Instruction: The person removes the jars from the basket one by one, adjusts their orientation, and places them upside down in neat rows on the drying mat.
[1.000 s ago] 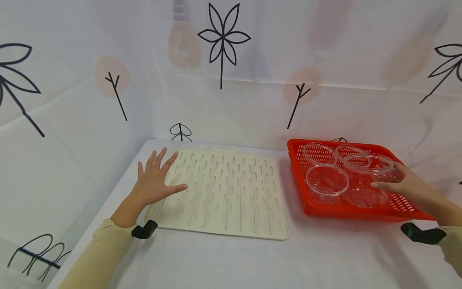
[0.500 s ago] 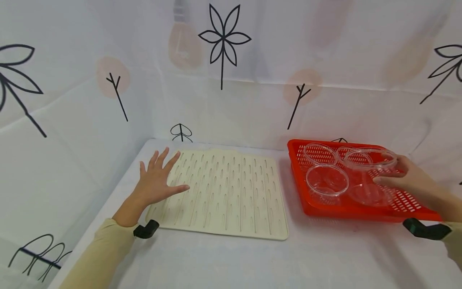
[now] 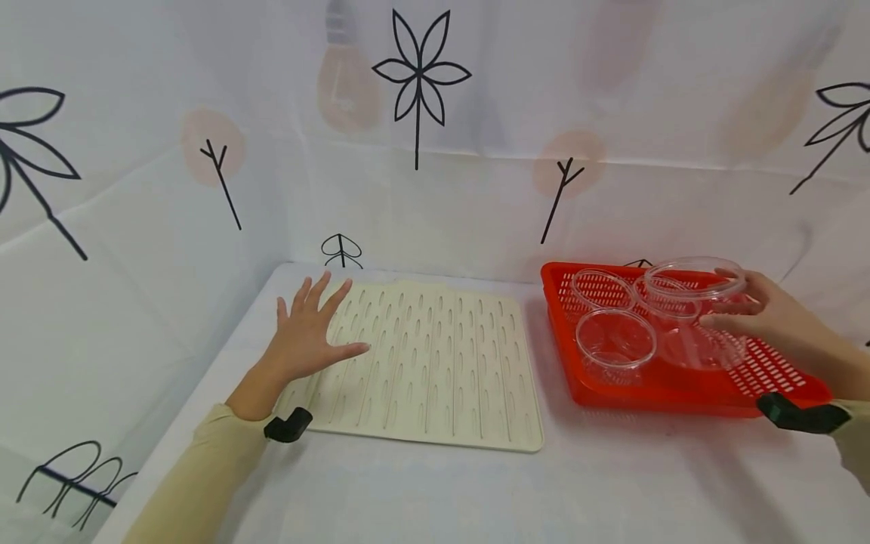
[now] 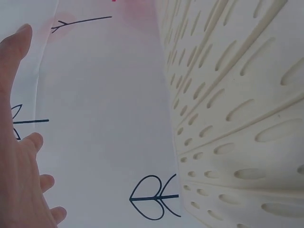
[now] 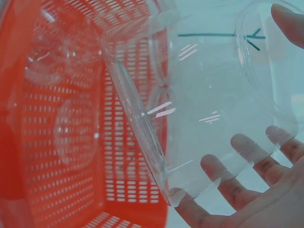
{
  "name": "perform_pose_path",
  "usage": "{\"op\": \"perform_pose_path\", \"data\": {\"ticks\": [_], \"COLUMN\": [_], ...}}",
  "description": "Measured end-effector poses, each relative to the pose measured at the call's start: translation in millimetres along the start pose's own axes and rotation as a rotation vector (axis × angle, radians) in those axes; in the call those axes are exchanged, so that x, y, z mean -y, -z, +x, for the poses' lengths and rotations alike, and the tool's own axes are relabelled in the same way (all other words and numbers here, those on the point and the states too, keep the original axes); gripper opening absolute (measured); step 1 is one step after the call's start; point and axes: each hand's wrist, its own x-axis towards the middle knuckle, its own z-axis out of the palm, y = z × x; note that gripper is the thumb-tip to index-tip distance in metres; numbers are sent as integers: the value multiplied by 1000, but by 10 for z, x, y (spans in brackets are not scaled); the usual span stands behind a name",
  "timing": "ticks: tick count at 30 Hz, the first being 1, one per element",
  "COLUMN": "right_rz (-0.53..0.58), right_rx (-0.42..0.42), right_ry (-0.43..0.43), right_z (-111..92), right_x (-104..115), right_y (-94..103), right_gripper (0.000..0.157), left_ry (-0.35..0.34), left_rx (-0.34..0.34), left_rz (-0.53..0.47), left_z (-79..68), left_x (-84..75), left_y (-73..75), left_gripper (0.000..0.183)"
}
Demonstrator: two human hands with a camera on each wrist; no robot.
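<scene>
My right hand (image 3: 764,306) grips a clear, wide-mouthed plastic jar (image 3: 695,291) by its side, over the right part of a red perforated basket (image 3: 652,406). In the right wrist view, several fingers (image 5: 232,190) curl along the wall of the jar (image 5: 204,104), while the thumb shows at the upper right. Three more clear jars stand in the basket, among them a front one (image 3: 615,338) and a back-left one (image 3: 602,289). Above the left edge of a cream mat (image 3: 435,370) with rows of oval slots, my left hand (image 3: 302,336) is spread, holding nothing.
The mat lies flat on a white-covered table (image 3: 435,499), left of the basket. Behind the table rises a white cloth backdrop (image 3: 469,204) printed with black plant drawings, and another cloth wall (image 3: 149,302) runs along the left side.
The right hand has lifted the jar a little, up from among the other jars. My left hand has shifted slightly right and upward, still spread.
</scene>
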Motion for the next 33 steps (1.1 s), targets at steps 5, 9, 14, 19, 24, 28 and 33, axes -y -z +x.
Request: {"op": "perform_pose_path", "data": {"ticks": [5,9,14,19,24,28,33], "right_rz": [-4,22,77,47,77,25,-19], "right_rx": [-27,-35,-48,-52,-35,-67,-103], "right_ry": [56,57,72,84,90,134,137], "right_z": [11,13,40,46,25,56,99], "right_x": [43,101,207,305,376,430,502], "right_y": [-9,2,19,16,37,41,33], "right_gripper": [94,88,58,61,61,59,54], "left_ry": [-6,-4,-5,-15,-23,-31,-43], "left_rx": [-5,4,4,2,-2,-11,-16], "left_rz": [-12,-19,-19,-32,-46,-61,-90], "left_z": [24,43,62,88,106,129,163], "left_x": [-55,-93,-128,-166,-205,-229,-256], "left_y": [6,6,-1,-18,-35,-51,-77], "left_gripper": [99,100,100,100,100,100,100]}}
